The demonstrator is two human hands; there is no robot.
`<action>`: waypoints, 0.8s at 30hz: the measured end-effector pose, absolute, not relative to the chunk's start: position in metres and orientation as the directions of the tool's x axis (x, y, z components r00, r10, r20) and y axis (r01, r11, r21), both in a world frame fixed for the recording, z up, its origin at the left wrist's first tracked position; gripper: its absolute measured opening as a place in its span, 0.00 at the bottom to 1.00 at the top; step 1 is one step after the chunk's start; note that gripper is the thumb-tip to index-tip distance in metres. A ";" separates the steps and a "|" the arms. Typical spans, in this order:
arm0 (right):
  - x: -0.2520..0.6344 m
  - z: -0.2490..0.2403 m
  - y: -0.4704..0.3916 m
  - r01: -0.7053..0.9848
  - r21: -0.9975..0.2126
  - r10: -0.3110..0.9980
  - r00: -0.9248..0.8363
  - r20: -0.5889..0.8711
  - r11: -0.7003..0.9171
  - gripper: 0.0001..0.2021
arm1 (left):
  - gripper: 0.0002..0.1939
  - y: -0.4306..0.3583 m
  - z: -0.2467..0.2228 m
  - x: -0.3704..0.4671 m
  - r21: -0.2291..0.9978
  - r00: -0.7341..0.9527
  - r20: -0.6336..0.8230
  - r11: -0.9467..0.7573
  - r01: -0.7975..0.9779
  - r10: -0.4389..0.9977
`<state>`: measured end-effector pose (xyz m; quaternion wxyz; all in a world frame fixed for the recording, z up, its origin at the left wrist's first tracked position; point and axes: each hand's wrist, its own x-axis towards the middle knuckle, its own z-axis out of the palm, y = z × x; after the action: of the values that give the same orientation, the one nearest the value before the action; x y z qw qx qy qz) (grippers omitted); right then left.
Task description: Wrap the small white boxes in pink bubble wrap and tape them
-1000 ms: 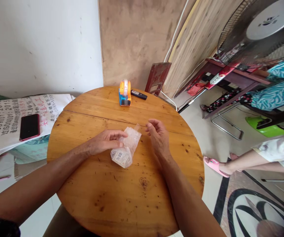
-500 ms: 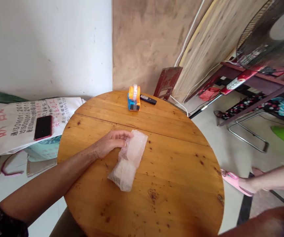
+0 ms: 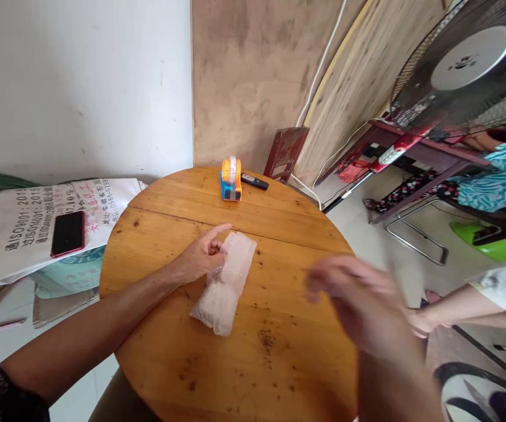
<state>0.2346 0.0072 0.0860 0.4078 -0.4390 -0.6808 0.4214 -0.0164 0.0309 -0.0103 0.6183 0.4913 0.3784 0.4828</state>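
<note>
Right hand point(image 3: 353, 287) was nearest, over the right part of the table point(image 3: 305, 357), motion-blurred. Nothing discernible in that grip; fingers looked bent, but couldn't tell whether the tips were apart or together. It was well apart from the left grip. Left hand point(image 3: 204, 255) was at the clear plastic packet point(image 3: 221, 287): index stretched out past the edge, other fingers curled, thumb side against the plastic. Couldn't tell if that grip was clamped on it or only resting there. Packet lay on the table just right of the left grip, the bulkier end nearer the wearer, the flatter end reaching a little beyond the fingers. Status: near end bundled in plastic, far end laid out flat, not folded over the bulky part. Couldn't make out any tape on it or what was inside, so no call on whether it was secured or how much was left. Off to the left of the left grip, a phone point(image 3: 68, 233) sat on a printed white sack point(image 3: 24, 214). Beyond the grip, near the table's far edge, stood an orange and blue tape dispenser point(image 3: 231, 181), touched by neither hand, with a black remote point(image 3: 255, 181) just beside it. Past those, a red-brown chair point(image 3: 284, 153); farther right, a fan point(image 3: 472, 57).
</note>
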 end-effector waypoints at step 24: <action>0.188 0.013 0.077 0.329 -0.943 0.990 -0.138 0.002 0.048 0.17 | 0.34 0.046 -0.008 -0.024 0.989 -0.197 0.013 -0.042 -0.140 0.980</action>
<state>0.1884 0.0770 0.0126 0.3797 -0.5354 -0.6162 0.4353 -0.0239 0.0461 -0.0077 0.4762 0.4183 0.5024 0.5881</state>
